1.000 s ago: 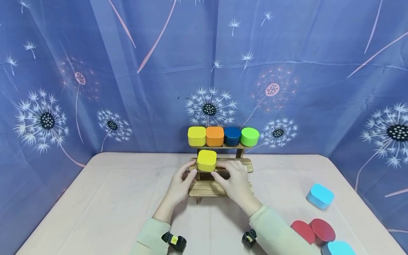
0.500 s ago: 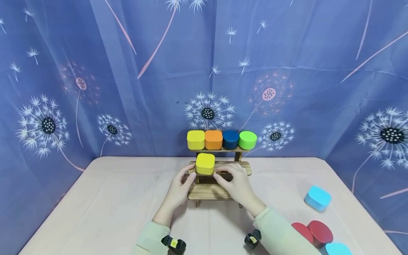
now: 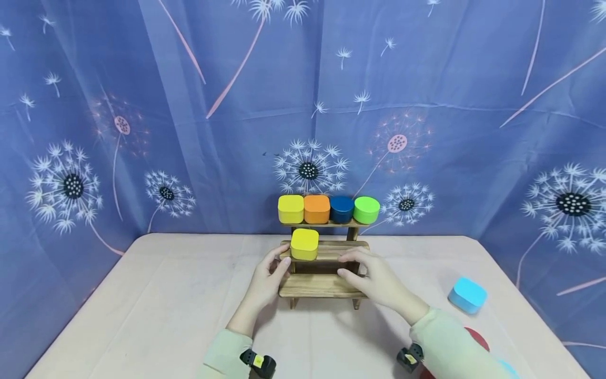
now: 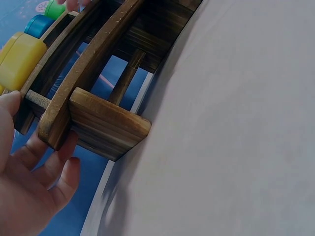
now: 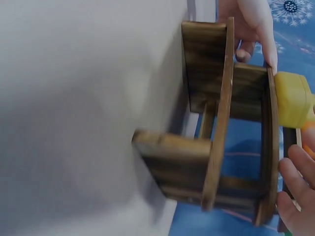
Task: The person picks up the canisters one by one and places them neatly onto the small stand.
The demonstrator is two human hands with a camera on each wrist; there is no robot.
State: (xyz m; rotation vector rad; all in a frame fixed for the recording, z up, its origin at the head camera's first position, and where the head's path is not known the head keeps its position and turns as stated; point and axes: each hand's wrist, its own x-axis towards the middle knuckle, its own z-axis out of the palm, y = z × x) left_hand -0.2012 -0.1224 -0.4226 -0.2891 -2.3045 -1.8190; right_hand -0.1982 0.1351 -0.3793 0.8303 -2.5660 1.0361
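A yellow square box [image 3: 304, 245] with rounded corners stands at the left end of the middle shelf of a wooden three-tier stand [image 3: 326, 285]. My left hand [image 3: 268, 277] holds that shelf's left end, its thumb in front beside the box. In the left wrist view the other fingers [image 4: 65, 169] curl round the stand's side. My right hand [image 3: 379, 276] is apart from the box, near the shelf's right end, with thumb and fingers spread and nothing between them. The right wrist view shows its fingers [image 5: 295, 169] close by the shelf edge.
On the top shelf, another yellow box [image 3: 291, 209], an orange box [image 3: 316, 209], a dark blue round box [image 3: 342, 209] and a green round box [image 3: 366, 210] stand in a row. A light blue box [image 3: 467, 296] lies at right; red boxes [image 3: 478, 338] are partly behind the right sleeve.
My right hand has left the yellow box's side and moved right along the shelf. The left hand keeps its place, and the yellow box stays put on the middle shelf.
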